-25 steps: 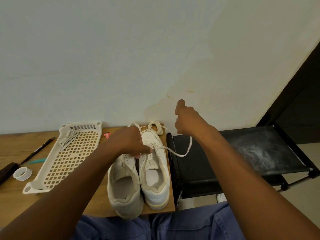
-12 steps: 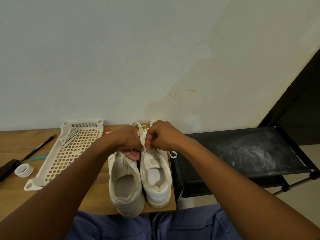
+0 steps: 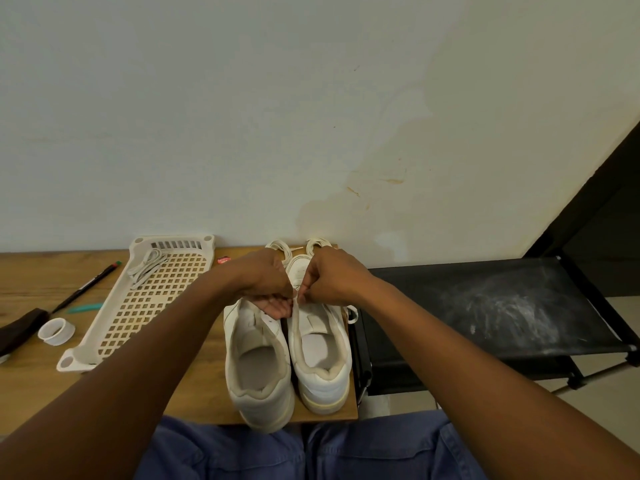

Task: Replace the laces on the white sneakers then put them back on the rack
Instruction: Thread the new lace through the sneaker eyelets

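Observation:
Two white sneakers stand side by side at the wooden table's right end, heels toward me: the left sneaker [image 3: 258, 368] and the right sneaker [image 3: 323, 362]. My left hand [image 3: 268, 282] and my right hand [image 3: 329, 278] meet over the right sneaker's tongue. My right hand pinches a white lace [image 3: 351, 311] at the eyelets; a loop of it hangs over the shoe's right side. My left hand curls round the shoe's upper beside it. Coiled white laces [image 3: 282, 247] lie behind the toes. The black rack [image 3: 502, 306] stands to the right.
A cream perforated plastic tray [image 3: 138, 306] holding another bundle of laces [image 3: 147, 266] lies left of the shoes. Further left are a pen [image 3: 86, 287], a teal item [image 3: 85, 308], a white tape ring [image 3: 55, 332] and a dark object [image 3: 17, 329]. A wall runs behind.
My right hand, raised and pulling the lace out to the right a second ago, has come down to the right sneaker's eyelets beside my left hand. The lace's slack has shortened to a small loop.

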Demonstrator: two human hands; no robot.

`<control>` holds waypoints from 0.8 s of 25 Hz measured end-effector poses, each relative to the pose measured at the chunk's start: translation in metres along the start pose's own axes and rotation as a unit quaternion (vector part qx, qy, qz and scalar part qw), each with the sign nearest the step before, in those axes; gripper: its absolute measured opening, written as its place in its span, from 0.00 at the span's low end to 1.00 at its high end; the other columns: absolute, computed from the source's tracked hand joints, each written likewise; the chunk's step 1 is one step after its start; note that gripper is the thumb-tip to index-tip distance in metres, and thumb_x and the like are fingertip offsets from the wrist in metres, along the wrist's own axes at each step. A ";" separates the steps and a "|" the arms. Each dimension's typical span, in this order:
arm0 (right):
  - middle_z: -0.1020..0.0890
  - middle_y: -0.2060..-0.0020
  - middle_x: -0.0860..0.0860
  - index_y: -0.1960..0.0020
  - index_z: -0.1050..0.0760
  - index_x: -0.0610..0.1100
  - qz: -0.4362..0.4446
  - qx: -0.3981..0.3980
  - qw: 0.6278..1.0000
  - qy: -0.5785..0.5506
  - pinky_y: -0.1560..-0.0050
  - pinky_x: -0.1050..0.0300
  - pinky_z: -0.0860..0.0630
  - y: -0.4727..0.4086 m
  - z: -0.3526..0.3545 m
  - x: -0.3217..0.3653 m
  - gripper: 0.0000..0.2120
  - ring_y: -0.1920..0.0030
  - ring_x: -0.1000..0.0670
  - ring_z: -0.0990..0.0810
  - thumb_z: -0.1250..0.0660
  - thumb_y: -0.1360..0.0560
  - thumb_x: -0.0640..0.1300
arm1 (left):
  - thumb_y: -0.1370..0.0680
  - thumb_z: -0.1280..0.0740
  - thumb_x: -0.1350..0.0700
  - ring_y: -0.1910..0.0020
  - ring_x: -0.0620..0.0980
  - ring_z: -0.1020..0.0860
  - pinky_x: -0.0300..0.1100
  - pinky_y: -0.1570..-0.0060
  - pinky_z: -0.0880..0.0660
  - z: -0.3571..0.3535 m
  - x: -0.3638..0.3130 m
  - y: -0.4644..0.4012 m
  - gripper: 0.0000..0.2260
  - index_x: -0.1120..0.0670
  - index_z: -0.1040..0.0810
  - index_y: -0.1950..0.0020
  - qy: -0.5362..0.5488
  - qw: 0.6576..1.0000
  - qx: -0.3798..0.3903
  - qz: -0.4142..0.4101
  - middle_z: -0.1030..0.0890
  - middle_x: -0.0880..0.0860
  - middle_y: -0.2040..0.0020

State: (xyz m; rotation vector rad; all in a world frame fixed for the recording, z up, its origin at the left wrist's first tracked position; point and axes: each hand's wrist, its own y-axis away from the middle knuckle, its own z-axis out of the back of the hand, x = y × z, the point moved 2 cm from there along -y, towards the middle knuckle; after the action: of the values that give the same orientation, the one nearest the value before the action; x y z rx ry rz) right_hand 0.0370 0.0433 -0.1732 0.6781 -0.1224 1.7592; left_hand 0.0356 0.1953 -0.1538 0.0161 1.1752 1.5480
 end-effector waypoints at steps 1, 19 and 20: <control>0.13 0.58 0.47 0.56 0.13 0.45 0.000 0.004 1.000 -0.008 0.48 0.44 0.15 -0.001 -0.001 -0.001 0.06 0.54 0.46 0.14 0.24 0.29 0.46 | 0.21 0.32 0.68 0.63 0.54 0.14 0.47 0.55 0.15 0.001 0.001 0.000 0.05 0.70 0.17 0.50 0.004 1.000 0.005 -0.010 0.14 0.62 0.61; 0.33 0.23 0.54 0.30 0.28 0.66 0.039 0.133 0.989 0.049 0.26 0.43 0.37 0.021 0.024 -0.005 0.34 0.23 0.45 0.38 0.26 0.33 0.73 | 0.18 0.42 0.58 0.73 0.48 0.24 0.40 0.71 0.23 0.043 -0.012 0.044 0.09 0.55 0.31 0.59 0.499 0.833 -0.057 -0.235 0.25 0.55 0.64; 0.33 0.23 0.54 0.30 0.28 0.66 0.041 0.137 0.989 0.046 0.26 0.44 0.36 0.021 0.024 -0.005 0.35 0.23 0.45 0.38 0.26 0.33 0.72 | 0.18 0.41 0.56 0.77 0.45 0.32 0.36 0.76 0.31 0.043 -0.013 0.046 0.10 0.54 0.30 0.58 0.474 0.843 -0.054 -0.249 0.28 0.53 0.65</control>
State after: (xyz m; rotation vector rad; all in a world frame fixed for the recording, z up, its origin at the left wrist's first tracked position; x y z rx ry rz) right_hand 0.0280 0.0222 -0.1508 0.7970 0.1599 1.9029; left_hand 0.0311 0.2197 -0.0944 -1.1650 1.6544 1.1226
